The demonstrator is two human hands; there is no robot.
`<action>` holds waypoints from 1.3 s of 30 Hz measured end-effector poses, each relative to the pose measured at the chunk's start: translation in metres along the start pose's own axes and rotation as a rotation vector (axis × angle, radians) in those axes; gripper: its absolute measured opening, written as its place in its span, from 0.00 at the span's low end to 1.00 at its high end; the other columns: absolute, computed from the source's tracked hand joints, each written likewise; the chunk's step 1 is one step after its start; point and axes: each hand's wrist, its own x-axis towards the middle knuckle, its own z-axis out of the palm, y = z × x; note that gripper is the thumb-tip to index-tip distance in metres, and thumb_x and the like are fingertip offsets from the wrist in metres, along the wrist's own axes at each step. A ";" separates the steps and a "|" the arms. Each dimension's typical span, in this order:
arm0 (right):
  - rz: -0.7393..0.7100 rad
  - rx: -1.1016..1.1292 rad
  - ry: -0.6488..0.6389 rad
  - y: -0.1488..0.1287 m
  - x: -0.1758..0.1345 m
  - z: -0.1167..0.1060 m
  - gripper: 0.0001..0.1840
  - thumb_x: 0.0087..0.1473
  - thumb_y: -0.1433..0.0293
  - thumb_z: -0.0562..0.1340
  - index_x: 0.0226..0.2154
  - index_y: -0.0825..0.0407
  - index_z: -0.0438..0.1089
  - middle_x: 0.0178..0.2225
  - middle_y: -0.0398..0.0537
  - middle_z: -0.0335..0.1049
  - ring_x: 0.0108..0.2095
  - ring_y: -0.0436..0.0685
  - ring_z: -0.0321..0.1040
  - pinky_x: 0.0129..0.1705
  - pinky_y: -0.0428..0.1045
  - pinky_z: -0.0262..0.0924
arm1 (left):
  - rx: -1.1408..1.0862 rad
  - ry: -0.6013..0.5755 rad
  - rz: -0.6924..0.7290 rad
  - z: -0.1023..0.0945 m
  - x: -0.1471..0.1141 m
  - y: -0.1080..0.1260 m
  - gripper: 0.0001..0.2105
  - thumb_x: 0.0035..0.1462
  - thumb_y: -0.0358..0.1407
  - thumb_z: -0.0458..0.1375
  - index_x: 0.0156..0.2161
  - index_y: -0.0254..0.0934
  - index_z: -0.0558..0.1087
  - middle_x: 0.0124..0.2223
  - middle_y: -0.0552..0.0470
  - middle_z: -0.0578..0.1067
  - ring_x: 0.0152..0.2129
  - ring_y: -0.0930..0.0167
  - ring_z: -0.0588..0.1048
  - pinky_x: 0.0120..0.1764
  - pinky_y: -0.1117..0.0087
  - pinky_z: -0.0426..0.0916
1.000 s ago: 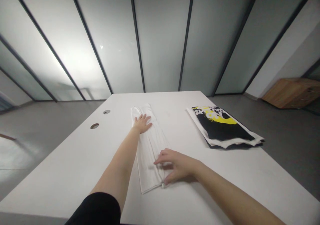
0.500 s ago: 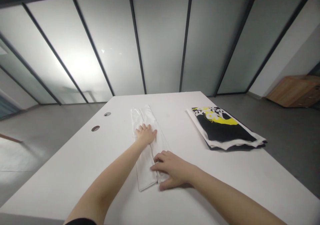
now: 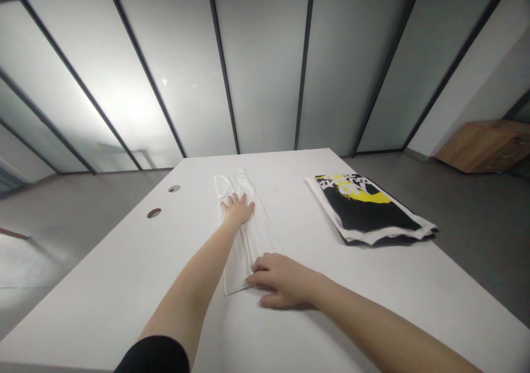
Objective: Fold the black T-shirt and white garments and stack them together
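On the white table point(image 3: 124, 284) lies a long, thin white folded piece point(image 3: 238, 265), glossy and partly see-through like a plastic bag. Its lengthwise folds run away from me. My left hand point(image 3: 239, 209) lies flat on its far half, fingers spread and open. Near the closer end, my right hand point(image 3: 284, 280) rests with bent fingers apart. Its fingertips touch the right edge of the folded piece, and the thumb is on the table. Whether any of the thin material sits under the right palm is hidden.
A stack of folded clothes point(image 3: 368, 207), black with yellow and white print on top, lies at the right side of the table. Two round holes point(image 3: 154, 213) pierce the tabletop at left. Beyond stand frosted glass panels point(image 3: 267, 64) and a wooden cabinet point(image 3: 480, 147).
The near end of the white piece has shifted away from me, and its middle folds look narrower. My left hand has moved slightly forward; the right stays almost in place. The view has shifted slightly.
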 end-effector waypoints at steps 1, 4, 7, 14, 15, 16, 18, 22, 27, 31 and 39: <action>0.010 -0.003 0.005 0.000 0.000 0.000 0.24 0.60 0.63 0.71 0.58 0.47 0.76 0.51 0.54 0.73 0.48 0.61 0.69 0.51 0.54 0.63 | -0.003 0.000 0.002 -0.001 0.003 0.001 0.35 0.68 0.58 0.40 0.74 0.46 0.56 0.77 0.36 0.53 0.73 0.43 0.52 0.66 0.33 0.49; 0.044 -0.020 0.028 0.001 0.000 0.001 0.17 0.66 0.70 0.63 0.56 0.48 0.76 0.49 0.53 0.74 0.47 0.59 0.70 0.52 0.53 0.63 | -0.009 0.016 0.019 -0.002 0.009 0.004 0.34 0.69 0.57 0.41 0.74 0.46 0.58 0.77 0.37 0.54 0.72 0.44 0.53 0.66 0.33 0.49; 0.091 -0.031 0.051 0.004 0.000 0.004 0.21 0.68 0.74 0.58 0.60 0.49 0.73 0.48 0.54 0.74 0.49 0.59 0.70 0.53 0.53 0.64 | -0.010 0.037 0.035 -0.002 0.012 0.006 0.33 0.69 0.57 0.43 0.72 0.47 0.60 0.76 0.37 0.56 0.72 0.45 0.55 0.67 0.34 0.50; 0.212 -0.052 0.099 0.006 0.003 0.014 0.22 0.65 0.68 0.64 0.60 0.53 0.72 0.48 0.56 0.71 0.46 0.60 0.69 0.49 0.53 0.66 | -0.022 0.068 0.052 -0.002 0.010 0.005 0.31 0.69 0.55 0.44 0.71 0.45 0.62 0.74 0.37 0.59 0.71 0.46 0.56 0.67 0.36 0.50; 0.217 -0.053 0.103 0.006 0.004 0.015 0.18 0.66 0.67 0.64 0.57 0.51 0.74 0.47 0.55 0.71 0.45 0.59 0.69 0.47 0.52 0.65 | -0.023 0.073 0.055 -0.002 0.009 0.005 0.31 0.69 0.54 0.44 0.70 0.44 0.63 0.74 0.36 0.60 0.71 0.46 0.56 0.67 0.36 0.51; 0.222 -0.061 0.108 0.005 0.005 0.015 0.15 0.67 0.68 0.63 0.53 0.50 0.76 0.46 0.53 0.71 0.44 0.58 0.69 0.46 0.51 0.65 | -0.022 0.075 0.055 -0.003 0.008 0.006 0.30 0.69 0.54 0.44 0.70 0.44 0.63 0.73 0.36 0.61 0.70 0.46 0.57 0.67 0.36 0.51; 0.236 -0.095 0.125 0.003 0.008 0.016 0.12 0.68 0.69 0.60 0.50 0.50 0.77 0.44 0.51 0.72 0.43 0.57 0.69 0.45 0.50 0.63 | -0.019 0.082 0.057 -0.005 0.006 0.007 0.29 0.69 0.53 0.45 0.68 0.44 0.65 0.72 0.37 0.63 0.69 0.47 0.59 0.66 0.37 0.52; 0.283 -0.164 0.127 -0.001 0.013 0.017 0.10 0.68 0.69 0.61 0.48 0.50 0.78 0.43 0.51 0.72 0.42 0.57 0.68 0.43 0.50 0.61 | 0.009 0.120 0.075 -0.008 0.002 0.011 0.26 0.70 0.49 0.45 0.64 0.42 0.69 0.69 0.37 0.66 0.68 0.50 0.60 0.66 0.41 0.52; 0.294 -0.178 0.095 0.004 0.015 0.016 0.10 0.70 0.64 0.62 0.43 0.50 0.78 0.42 0.49 0.74 0.41 0.56 0.70 0.40 0.49 0.60 | 0.032 0.133 0.076 -0.010 0.000 0.012 0.24 0.69 0.47 0.46 0.60 0.39 0.73 0.66 0.36 0.69 0.64 0.50 0.64 0.66 0.43 0.53; 0.231 -0.132 0.085 0.012 0.013 0.018 0.10 0.71 0.63 0.62 0.45 0.48 0.79 0.41 0.47 0.75 0.39 0.55 0.71 0.40 0.48 0.60 | -0.016 0.079 0.055 -0.010 0.007 0.011 0.23 0.70 0.46 0.46 0.60 0.39 0.72 0.64 0.37 0.72 0.63 0.52 0.67 0.63 0.45 0.59; 0.183 -0.085 0.077 0.011 0.008 0.015 0.10 0.70 0.66 0.62 0.48 0.46 0.80 0.43 0.48 0.74 0.41 0.55 0.70 0.40 0.48 0.59 | -0.052 0.064 0.037 -0.008 0.031 0.011 0.20 0.70 0.40 0.48 0.59 0.38 0.73 0.65 0.38 0.73 0.66 0.55 0.67 0.64 0.48 0.61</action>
